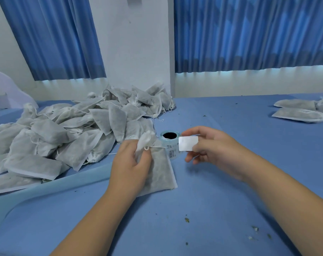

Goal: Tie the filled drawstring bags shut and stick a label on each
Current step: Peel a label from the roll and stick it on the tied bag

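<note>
A filled white drawstring bag (pixel 161 172) lies on the blue table (pixel 221 200) in the middle, its gathered neck tied with a thin cord. My left hand (pixel 131 163) grips that bag near the neck and left side. My right hand (pixel 210 146) pinches a small white label (pixel 188 143) between thumb and fingers, held just right of the bag's neck and above the table. A roll of labels (pixel 170 143) with a pale blue liner stands behind the bag, partly hidden by it and the label.
A big heap of filled white bags (pixel 73 130) covers the left of the table up to the wall. Several bags (pixel 301 110) lie at the far right. Dried herb crumbs (pixel 187 220) dot the near table. Blue curtains hang behind.
</note>
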Demonstrator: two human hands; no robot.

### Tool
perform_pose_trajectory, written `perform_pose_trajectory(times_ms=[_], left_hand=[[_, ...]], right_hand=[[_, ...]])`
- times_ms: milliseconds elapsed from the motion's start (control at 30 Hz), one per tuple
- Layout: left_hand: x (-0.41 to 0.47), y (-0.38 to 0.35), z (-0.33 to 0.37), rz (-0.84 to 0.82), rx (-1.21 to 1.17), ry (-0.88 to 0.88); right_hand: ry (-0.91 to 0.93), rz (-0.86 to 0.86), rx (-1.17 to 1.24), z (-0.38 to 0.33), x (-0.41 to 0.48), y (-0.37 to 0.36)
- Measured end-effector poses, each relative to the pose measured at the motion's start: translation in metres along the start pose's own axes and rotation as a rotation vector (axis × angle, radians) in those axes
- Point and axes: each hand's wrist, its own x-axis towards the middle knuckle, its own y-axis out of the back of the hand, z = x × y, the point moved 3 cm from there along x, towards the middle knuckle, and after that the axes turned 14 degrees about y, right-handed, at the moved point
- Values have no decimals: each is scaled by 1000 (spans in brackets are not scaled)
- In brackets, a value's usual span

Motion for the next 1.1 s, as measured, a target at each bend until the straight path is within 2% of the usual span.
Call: perform_pose_trajectory(times_ms=[133,400,467,533,867,1000,1100], left_hand=[[-4,-23,21,-199,-42,39],[19,-87,58,-623,-53,160],[18,-100,61,-766,-96,215],[16,-109,59,-839,-164,286],[6,-110,48,-980,-299,336],[5,-105,50,-1048,-364,401],[5,-100,51,-1085,-410,468]], right_hand=[[39,34,184,-4,-12,16],[247,235,399,-18,-11,40],[283,286,353,-18,-12,47],[298,324,286,-17,-13,52],[235,362,153,-8,-12,40],[310,380,-67,-13,-15,43],[377,358,-341,-15,-20,45]])
